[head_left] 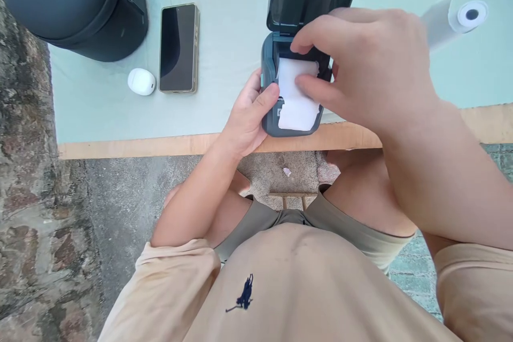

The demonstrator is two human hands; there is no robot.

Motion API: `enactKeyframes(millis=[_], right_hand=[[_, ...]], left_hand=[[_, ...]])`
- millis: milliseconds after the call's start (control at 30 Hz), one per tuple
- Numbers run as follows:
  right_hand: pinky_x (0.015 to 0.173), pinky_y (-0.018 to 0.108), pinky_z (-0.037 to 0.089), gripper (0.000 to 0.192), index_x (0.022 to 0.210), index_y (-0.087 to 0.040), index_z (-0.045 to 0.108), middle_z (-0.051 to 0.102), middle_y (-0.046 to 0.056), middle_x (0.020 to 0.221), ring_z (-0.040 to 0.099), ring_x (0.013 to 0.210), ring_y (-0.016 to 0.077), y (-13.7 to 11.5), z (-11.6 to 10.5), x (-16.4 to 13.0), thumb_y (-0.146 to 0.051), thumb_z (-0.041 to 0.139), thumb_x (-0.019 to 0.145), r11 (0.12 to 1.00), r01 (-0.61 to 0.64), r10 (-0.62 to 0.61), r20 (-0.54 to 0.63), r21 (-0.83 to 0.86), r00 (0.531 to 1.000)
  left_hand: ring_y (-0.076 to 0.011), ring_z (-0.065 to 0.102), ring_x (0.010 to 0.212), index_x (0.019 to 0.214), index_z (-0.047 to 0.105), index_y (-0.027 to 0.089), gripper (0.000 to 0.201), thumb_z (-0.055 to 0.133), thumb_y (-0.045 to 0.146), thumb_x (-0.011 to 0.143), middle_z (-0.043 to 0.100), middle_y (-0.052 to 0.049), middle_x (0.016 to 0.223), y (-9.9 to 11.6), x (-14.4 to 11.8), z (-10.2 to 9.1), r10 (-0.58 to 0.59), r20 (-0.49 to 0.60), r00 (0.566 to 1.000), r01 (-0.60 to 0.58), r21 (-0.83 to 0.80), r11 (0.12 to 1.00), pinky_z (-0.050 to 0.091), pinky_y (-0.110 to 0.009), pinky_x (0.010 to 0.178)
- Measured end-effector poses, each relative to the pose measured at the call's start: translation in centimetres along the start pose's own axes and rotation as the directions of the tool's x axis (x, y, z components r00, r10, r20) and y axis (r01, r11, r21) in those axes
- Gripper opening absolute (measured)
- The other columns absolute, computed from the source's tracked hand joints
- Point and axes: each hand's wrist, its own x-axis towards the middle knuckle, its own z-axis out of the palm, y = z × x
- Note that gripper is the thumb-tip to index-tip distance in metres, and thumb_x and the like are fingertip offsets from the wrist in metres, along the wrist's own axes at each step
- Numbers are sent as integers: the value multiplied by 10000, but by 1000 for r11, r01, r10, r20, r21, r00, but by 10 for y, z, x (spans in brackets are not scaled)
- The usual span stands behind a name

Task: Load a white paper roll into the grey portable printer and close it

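Observation:
A dark portable label printer [269, 127] is held at the table's front edge, its lid [288, 5] swung up and back. My left hand [251, 112] grips its left side, with the thumb over the rim. White paper [297, 109] lies in the open compartment and reaches down over the printer's front part. Over the printer's right side is my right hand [360, 59]. Its thumb touches the paper, while the index finger sits apart at the back of the compartment. The other fingers of this hand are mostly hidden.
A paper roll [465, 17] lies on the table [228, 21] to the right. On the left are a phone [178, 48], a white earbud case [141, 82] and a black zipped case [80, 5]. A wooden edge [168, 146] borders the table; a stone wall [28, 197] stands at far left.

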Motion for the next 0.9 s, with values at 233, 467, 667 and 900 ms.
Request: enactKeyframes(millis=[233, 467, 667, 900], right_hand=[[732, 483, 637, 236, 1070, -318, 706, 638, 8, 775, 689, 812, 275, 15, 15, 7, -320, 680, 836, 985, 173, -171, -102, 15, 980], [733, 477, 623, 286, 1099, -366, 759, 775, -27, 965, 620, 625, 169, 24, -10, -16, -418, 815, 824, 868, 138, -77, -147, 477, 986], [416, 335, 336, 384, 928, -341, 764, 673, 13, 821, 481, 549, 150, 82, 21, -14, -610, 865, 673, 229, -68, 261, 7, 971, 965], [714, 428, 622, 325, 946, -307, 646, 668, 20, 881, 658, 768, 202, 88, 50, -28, -408, 880, 746, 407, -53, 255, -58, 912, 965]], left_hand=[[-297, 720, 1392, 1137, 654, 251, 273, 726, 454, 969, 791, -21, 1136, -1, 0, 0, -12, 11, 1000, 13, -33, 999, 655, -384, 1039], [-282, 798, 1239, 1162, 639, 241, 287, 733, 435, 972, 817, -29, 1145, 0, -2, -1, -19, 25, 1000, 20, -67, 998, 681, -407, 1000], [-332, 688, 1441, 1159, 719, 237, 378, 810, 488, 891, 833, -50, 1234, 4, 2, -12, -78, 60, 995, 83, -89, 993, 643, -451, 1145], [-258, 719, 1381, 1189, 787, 257, 336, 748, 464, 927, 842, 2, 1222, 2, 4, -15, -87, 57, 995, 93, -108, 990, 671, -324, 1048]])
